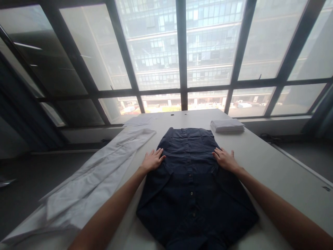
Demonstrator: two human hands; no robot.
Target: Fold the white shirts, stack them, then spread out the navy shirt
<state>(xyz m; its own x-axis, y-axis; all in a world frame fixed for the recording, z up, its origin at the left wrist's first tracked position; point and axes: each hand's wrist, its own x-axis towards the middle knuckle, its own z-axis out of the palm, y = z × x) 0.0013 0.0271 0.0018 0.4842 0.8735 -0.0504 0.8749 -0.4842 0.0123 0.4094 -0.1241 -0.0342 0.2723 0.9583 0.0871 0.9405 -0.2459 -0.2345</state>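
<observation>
A dark navy button-up shirt [189,184] lies spread on the white table in front of me, its row of buttons running down the middle. My left hand [153,159] rests flat on the shirt's left edge with the fingers spread. On the opposite edge, my right hand [225,159] also lies flat, fingers apart. The sleeves appear to lie along the sides of the shirt. Its nearest part runs out at the bottom of the view.
White cloth [99,173] lies loosely along the table's left side. A folded white stack [227,126] sits at the back right, and white sheets [137,120] lie at the back left. The white table [281,173] reaches toward large windows [208,45].
</observation>
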